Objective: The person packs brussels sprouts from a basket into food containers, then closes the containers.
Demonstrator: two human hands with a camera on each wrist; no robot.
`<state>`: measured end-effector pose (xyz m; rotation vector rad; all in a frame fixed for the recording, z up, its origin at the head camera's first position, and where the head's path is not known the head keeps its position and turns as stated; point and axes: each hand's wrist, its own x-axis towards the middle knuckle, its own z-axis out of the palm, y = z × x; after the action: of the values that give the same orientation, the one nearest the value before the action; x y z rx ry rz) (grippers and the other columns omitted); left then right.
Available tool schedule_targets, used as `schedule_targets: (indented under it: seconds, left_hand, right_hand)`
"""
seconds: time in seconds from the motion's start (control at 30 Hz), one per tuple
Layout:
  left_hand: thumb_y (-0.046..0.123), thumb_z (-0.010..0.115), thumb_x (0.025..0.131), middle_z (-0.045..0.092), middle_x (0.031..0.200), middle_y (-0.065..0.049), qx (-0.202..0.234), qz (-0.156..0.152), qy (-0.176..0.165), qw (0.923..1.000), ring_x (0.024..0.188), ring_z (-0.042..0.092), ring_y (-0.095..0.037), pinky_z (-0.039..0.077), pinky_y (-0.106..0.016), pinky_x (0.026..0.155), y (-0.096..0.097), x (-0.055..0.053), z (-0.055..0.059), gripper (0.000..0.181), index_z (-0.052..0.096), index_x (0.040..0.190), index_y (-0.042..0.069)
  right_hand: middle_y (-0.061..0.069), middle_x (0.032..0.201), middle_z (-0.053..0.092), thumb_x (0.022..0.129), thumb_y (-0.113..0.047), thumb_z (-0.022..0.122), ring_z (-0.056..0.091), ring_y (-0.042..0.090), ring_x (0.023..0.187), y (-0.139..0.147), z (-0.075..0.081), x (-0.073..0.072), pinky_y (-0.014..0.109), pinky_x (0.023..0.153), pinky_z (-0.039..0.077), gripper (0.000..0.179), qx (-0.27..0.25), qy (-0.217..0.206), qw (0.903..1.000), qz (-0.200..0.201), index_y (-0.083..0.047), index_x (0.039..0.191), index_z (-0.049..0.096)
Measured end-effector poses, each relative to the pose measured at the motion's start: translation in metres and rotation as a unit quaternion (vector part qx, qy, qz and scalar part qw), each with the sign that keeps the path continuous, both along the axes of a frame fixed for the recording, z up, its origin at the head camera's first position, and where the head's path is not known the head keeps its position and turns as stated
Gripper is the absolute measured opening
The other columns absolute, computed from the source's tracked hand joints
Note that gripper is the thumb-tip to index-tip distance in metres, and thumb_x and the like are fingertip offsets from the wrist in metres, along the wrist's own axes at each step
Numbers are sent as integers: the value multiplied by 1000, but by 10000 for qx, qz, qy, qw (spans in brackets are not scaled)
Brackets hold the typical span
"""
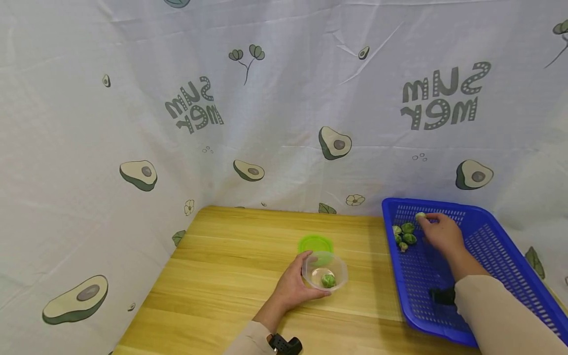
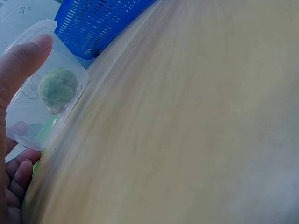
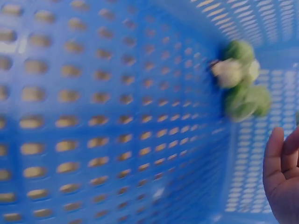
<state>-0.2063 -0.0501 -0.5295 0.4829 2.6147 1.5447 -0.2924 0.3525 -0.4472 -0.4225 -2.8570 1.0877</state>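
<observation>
My left hand [image 1: 293, 286] grips a clear plastic container [image 1: 326, 271], thumb and fingers on opposite sides of its wall. Inside it lies one Brussels sprout [image 1: 328, 281], seen through the wall in the left wrist view too. Over the far left part of a blue basket [image 1: 399, 296], my right hand [image 1: 441, 234] pinches another Brussels sprout [image 1: 420, 216] between thumb and fingertips. Several loose Brussels sprouts [image 1: 408, 238] sit together in the basket just left of that hand. The right wrist view catches the same sprouts blurred, with the fingers at its right edge.
A green lid [image 1: 315, 243] lies on the wooden table [image 1: 230, 261] behind the container, which hides part of it. A white curtain [image 1: 284, 108] printed with avocados rises behind the table and along its left side. The basket takes up the table's right end.
</observation>
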Motion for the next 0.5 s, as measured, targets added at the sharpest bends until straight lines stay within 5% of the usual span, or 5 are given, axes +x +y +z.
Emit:
schedule_targets:
  seconds: [0.17,0.5]
  left_hand:
    - [44,95,68,58,145,7,-26,-6,60,10000,135,54,-22,45,-45,113,0,-1,-1,108,36,156,20]
    - [45,95,68,57,145,8,-31,12,-27,10000,136,53,-21,44,-45,114,0,0,0,110,36,157,20]
  right_hand:
    - [37,134,52,106,-54,37,57,50,110,-17,18,1,58,78,50,75,2,359,9993,-71,7,150,40]
    - [15,94,62,106,-49,48,55,19,71,-53,49,14,33,60,42,64,103,1297,9892,681,2,143,52]
